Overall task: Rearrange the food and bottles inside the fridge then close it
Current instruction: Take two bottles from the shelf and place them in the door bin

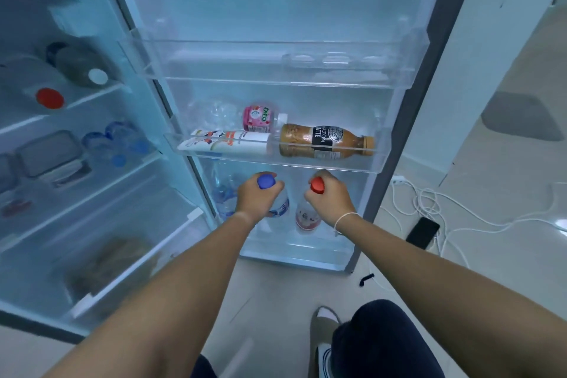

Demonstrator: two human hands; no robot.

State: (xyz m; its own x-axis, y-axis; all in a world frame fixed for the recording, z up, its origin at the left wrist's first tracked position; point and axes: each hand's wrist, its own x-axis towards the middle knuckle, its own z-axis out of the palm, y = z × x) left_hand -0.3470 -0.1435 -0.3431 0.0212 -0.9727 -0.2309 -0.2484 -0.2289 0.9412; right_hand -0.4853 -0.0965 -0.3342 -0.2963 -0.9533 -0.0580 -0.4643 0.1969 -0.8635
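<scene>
The left hand [256,195] grips the neck of a clear plastic bottle with a blue cap [266,182]; the right hand [329,198] clasps a clear bottle with a red cap [317,185]. Both stand upright in the lowest door shelf [294,247]. Above, a brown latte bottle [325,141] lies sideways (beside a white carton [227,143]).

Door shelves: three.
Hands: two, left hand [256,198], right hand [329,198].
Bottom door shelf: one blue-capped water bottle [266,182]; one red-capped bottle [317,185].
Middle door shelf [276,159]: one latte bottle [326,141], one pink Kato cup [259,118], one white carton [227,143].
Floor: one black phone [422,232].
</scene>
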